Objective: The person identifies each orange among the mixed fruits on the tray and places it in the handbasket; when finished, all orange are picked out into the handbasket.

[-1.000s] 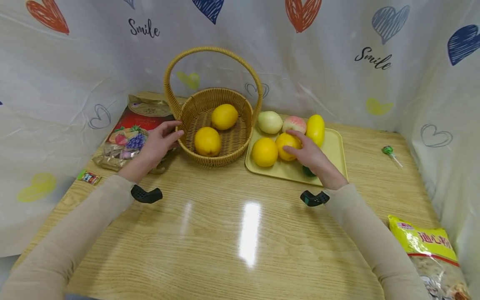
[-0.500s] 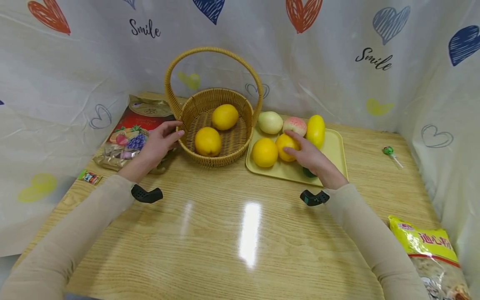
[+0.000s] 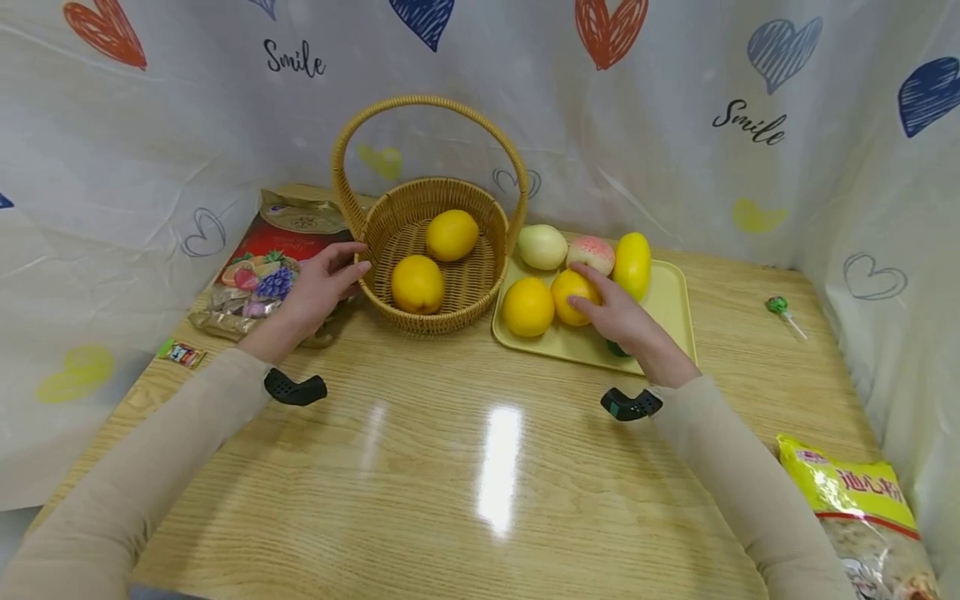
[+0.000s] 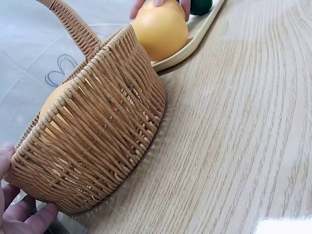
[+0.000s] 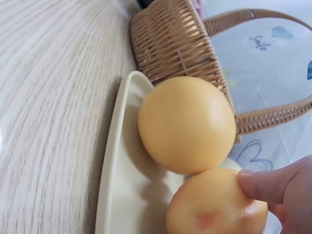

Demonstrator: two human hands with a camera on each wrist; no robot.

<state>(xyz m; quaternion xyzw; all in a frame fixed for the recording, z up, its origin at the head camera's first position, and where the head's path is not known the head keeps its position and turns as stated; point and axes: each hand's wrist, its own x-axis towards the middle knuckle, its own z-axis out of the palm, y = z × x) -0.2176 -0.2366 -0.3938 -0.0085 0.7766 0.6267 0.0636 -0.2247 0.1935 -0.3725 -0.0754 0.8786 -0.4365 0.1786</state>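
My left hand (image 3: 318, 287) grips the left rim of the wicker basket (image 3: 431, 321), its thumb and fingers on the wall in the left wrist view. Two yellow-orange fruits lie inside, a rounder one (image 3: 417, 284) in front and an oval one (image 3: 452, 235) behind. On the yellow tray (image 3: 671, 308), my right hand (image 3: 622, 317) holds a round orange (image 3: 572, 293) between thumb and fingers. The right wrist view shows the thumb on this orange (image 5: 214, 207), which has a reddish patch. Another orange (image 3: 528, 307) touches it on the left.
Also on the tray are a pale green fruit (image 3: 542, 247), a peach (image 3: 591, 253), a long yellow fruit (image 3: 632, 262) and a partly hidden dark green item (image 3: 617, 349). A candy bag (image 3: 281, 250), small wrapped sweet (image 3: 182, 353), lollipop (image 3: 783, 315) and pasta bag (image 3: 855, 500) lie around.
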